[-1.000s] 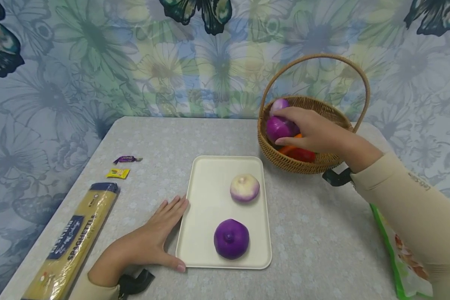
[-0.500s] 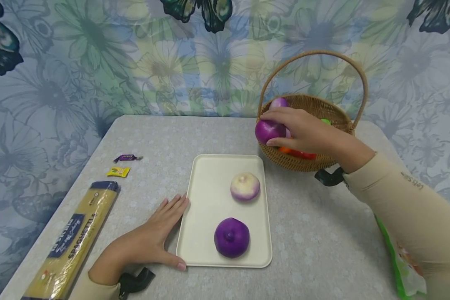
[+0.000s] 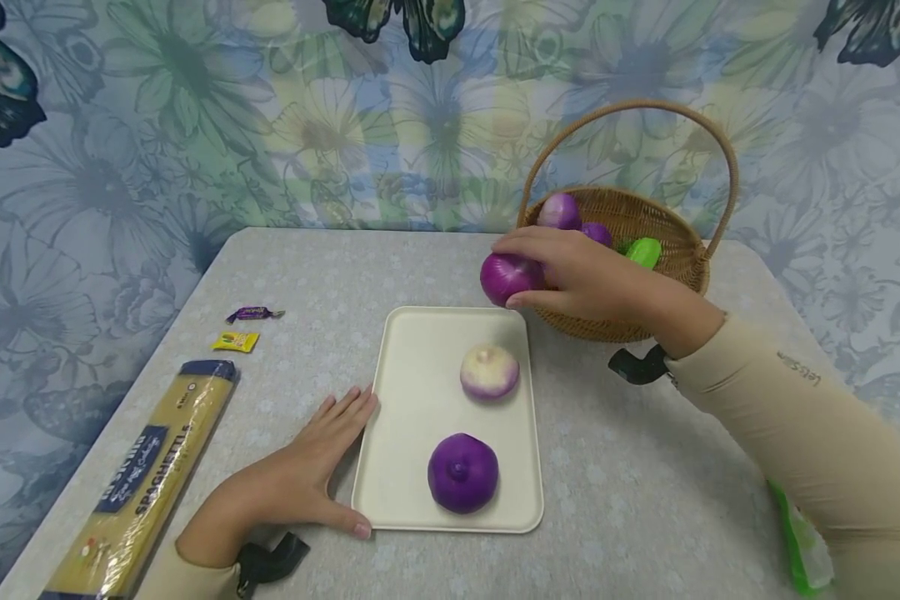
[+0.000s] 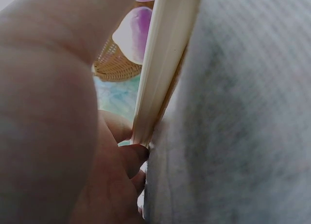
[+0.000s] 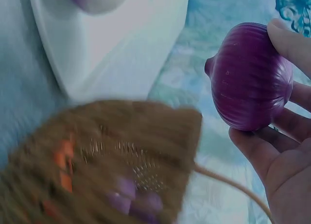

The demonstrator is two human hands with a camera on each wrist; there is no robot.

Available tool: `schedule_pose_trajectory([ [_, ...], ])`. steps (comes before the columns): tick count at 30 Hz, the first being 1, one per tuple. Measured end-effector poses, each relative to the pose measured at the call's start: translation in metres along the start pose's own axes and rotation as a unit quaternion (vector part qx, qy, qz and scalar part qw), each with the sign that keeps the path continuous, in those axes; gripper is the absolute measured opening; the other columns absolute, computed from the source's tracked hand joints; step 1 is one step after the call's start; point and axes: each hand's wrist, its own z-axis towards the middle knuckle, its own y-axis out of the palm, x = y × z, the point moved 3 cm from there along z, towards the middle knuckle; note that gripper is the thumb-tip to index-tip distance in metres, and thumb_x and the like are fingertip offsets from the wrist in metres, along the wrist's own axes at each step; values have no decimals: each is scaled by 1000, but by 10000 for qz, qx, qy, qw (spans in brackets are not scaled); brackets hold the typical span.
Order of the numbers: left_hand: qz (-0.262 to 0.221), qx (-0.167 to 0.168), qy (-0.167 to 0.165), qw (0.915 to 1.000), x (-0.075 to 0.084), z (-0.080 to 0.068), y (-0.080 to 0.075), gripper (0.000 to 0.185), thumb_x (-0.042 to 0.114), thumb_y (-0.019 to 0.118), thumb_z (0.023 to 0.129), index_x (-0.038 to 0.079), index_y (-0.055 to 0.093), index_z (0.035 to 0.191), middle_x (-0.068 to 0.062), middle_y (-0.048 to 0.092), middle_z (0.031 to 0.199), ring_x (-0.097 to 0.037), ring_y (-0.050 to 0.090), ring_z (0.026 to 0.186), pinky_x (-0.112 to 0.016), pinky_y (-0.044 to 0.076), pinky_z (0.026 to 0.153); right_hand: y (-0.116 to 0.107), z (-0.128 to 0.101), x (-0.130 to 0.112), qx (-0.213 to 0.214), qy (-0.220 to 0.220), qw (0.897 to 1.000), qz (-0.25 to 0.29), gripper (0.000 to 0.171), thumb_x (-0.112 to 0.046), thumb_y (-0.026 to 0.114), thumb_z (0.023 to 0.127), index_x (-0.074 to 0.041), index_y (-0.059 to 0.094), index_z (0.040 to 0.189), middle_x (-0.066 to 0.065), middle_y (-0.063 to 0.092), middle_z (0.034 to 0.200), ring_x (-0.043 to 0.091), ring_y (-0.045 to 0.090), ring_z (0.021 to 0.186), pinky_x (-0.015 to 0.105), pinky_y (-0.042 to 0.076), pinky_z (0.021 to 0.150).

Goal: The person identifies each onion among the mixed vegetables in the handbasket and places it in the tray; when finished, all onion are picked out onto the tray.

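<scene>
My right hand (image 3: 562,275) grips a purple onion (image 3: 508,277) (image 5: 250,78) in the air, just left of the wicker basket (image 3: 667,233) and above the far right corner of the cream tray (image 3: 420,400). On the tray lie a pale white-and-purple onion (image 3: 489,372) and a deep purple onion (image 3: 462,472). My left hand (image 3: 307,475) lies flat on the table, its fingers and thumb against the tray's left edge (image 4: 163,68). Inside the basket I see more purple onions (image 3: 560,211) and a green item (image 3: 642,252).
A spaghetti packet (image 3: 142,492) lies at the table's left front. Two small wrapped sweets (image 3: 243,327) sit behind it. A green-edged bag (image 3: 798,550) lies at the right front. Flowered wallpaper stands behind the grey table (image 3: 630,467).
My right hand has lifted the purple onion out of the basket and carried it left, over the rim toward the tray. The left hand has stayed put.
</scene>
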Motion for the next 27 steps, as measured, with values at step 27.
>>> schedule_pose_trajectory([
  [27,47,-37,-49,10000,-2,0,1,151,80,84,64,2,8,168,-14,4,175,-35,-1,159,-49,-7,127,93,29,4,-650,709,9953,63,59,-27,77,99,3,57,146,18,57,146,33,51,138,43,42,117],
])
